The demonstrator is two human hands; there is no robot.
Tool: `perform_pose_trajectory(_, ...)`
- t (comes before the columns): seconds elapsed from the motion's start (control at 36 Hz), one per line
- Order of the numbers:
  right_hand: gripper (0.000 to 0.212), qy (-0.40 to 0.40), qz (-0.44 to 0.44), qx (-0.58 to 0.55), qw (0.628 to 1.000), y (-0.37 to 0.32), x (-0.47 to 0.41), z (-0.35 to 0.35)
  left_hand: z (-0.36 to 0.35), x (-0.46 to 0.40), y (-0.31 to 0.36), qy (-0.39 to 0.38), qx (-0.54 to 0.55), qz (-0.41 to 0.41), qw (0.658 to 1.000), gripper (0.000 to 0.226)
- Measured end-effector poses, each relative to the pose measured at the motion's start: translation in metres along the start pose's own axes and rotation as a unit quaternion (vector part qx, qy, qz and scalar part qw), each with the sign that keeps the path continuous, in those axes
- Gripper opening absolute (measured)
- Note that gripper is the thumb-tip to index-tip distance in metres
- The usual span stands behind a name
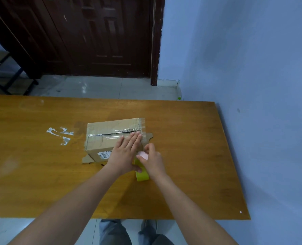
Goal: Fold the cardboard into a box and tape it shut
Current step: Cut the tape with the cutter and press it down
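In the head view we look down on a brown wooden worktop (182,156) that fills the middle band of the frame, and just left of its centre we see the cardboard box (100,138), folded up with its top flaps closed. Clear tape (114,134) runs along the dark seam on its top and wraps over the upper right corner. A white barcode label (104,154) shows on the side facing us, and small cardboard tabs poke out on the worktop at the lower left and right edges of the box. Our left hand (124,156) lies flat on the right part of the box top, its fingers (135,139) straight and close together, pressing on the tape near the seam. Just to the right of it, touching the box's right end, our right hand (152,160) has its fingers curled round a pink object (144,155) that we cannot identify, with the yellow-green tape roll (142,175) directly under that hand and the left thumb resting against the roll. At the left of the frame, well apart from the box, we see crumpled scraps of clear tape (61,136) stuck to the worktop. A dark wooden door (97,36) fills the upper left, a pale blue wall (243,59) the right, and pale floor tiles (102,87) lie beyond the worktop. At the bottom edge our trouser legs (114,234) show.
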State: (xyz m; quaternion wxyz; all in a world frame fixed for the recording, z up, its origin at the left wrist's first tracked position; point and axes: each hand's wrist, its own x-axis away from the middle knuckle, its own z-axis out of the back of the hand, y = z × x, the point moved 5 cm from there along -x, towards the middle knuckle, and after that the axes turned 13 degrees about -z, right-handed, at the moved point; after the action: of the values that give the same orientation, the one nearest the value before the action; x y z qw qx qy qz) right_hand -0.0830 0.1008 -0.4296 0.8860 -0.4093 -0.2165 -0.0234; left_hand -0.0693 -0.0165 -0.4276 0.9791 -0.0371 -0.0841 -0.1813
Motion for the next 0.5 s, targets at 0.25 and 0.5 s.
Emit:
perform_pose_trajectory(0.25, 0.040, 0.031, 0.002, -0.001, 1.000, -0.0009, 0.0010, -0.0008, -0.0007, 0.0004, 0.0007, -0.005, -0.012, 0.000, 1.000, 0.130)
perform_pose_trajectory(0.5, 0.038, 0.050, 0.005, -0.002, 0.999, 0.0045, 0.0002, 0.0034, -0.0008, -0.0002, 0.0010, -0.006, -0.008, -0.002, 1.000, 0.130)
